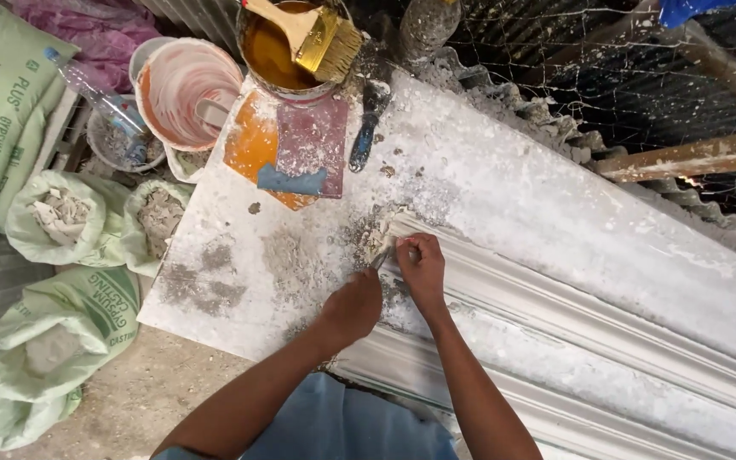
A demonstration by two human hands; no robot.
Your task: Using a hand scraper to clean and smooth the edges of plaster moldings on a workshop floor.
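Both hands work the plaster cornice (555, 298) end: left hand (353, 307) fisted around a small scraper (381, 254), right hand (422, 268) pinching the moulding's edge.

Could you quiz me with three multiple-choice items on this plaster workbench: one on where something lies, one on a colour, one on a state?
1. Where does the paintbrush rest?
A. across the top of the can of amber liquid
B. on the floor
C. in the left hand

2. What colour is the long moulding being worked on?
A. red
B. white
C. black

3. What are the hands doing?
A. both hang clear of the table
B. both meet at the near end of the moulding
C. one lifts a sack

Answers: 1 A, the brush lies over the can's rim at the top of the view. 2 B, the ridged moulding is white like the dusty table. 3 B, the left hand and right hand press together at the moulding's end.
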